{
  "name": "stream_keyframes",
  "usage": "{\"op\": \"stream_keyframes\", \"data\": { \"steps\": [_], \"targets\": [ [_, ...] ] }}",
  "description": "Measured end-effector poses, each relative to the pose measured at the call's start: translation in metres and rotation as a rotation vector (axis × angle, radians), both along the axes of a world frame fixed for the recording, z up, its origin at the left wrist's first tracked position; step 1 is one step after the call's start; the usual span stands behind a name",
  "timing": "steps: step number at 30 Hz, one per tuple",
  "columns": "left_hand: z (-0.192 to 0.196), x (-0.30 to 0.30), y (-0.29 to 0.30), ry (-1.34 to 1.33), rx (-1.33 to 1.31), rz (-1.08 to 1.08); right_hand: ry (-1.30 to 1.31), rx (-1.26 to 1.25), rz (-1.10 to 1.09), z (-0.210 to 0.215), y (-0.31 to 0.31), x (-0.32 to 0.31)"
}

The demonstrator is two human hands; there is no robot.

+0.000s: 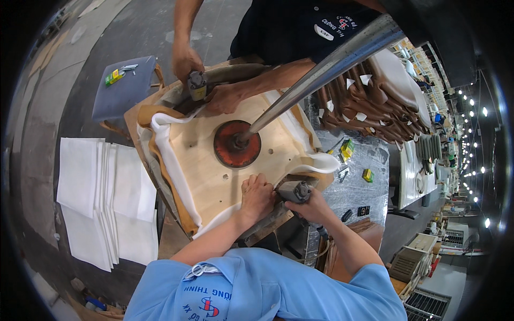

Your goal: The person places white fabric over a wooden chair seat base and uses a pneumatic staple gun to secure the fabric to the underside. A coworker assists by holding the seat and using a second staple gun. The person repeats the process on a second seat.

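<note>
A pale plywood seat panel [201,168] lies in front of me, its edges wrapped with white padding [176,176] and a tan-brown cover [160,147]. A round red clamp disc [225,152] on a slanted metal pole [321,75] presses on its middle. My right hand [313,208] grips a grey air staple gun [295,190] at the panel's near edge. Close beside the gun's nose, my left hand [257,197] is closed on the folded cover edge, fingers bent over the wood; the fingertips are partly hidden.
Opposite, a co-worker's hand [188,60] holds another staple gun [197,85]; their other hand [225,98] presses the far edge. White sheets [107,198] are stacked at left, beside a blue-grey stool [128,88]. Brown covers [369,96] pile up beyond a plastic-wrapped table [364,155] with small boxes [347,148].
</note>
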State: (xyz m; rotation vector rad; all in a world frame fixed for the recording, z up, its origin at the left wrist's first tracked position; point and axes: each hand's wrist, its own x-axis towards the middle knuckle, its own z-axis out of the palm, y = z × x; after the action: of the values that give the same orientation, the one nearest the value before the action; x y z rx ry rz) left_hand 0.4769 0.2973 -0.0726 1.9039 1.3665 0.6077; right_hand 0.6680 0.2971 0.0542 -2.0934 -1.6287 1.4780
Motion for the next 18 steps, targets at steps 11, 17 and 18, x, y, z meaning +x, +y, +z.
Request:
{"op": "stream_keyframes", "data": {
  "steps": [11,17,18],
  "targets": [
    [0.015,-0.020,-0.005,0.014,0.134,-0.068,0.115,0.066,-0.165,-0.003,-0.023,0.009],
    [0.002,-0.012,-0.004,-0.088,0.156,0.029,0.108,0.016,-0.068,-0.001,-0.026,0.010],
    [0.002,-0.011,-0.004,-0.075,0.078,0.021,0.098,-0.002,-0.055,-0.002,-0.024,0.008]
  ]
}}
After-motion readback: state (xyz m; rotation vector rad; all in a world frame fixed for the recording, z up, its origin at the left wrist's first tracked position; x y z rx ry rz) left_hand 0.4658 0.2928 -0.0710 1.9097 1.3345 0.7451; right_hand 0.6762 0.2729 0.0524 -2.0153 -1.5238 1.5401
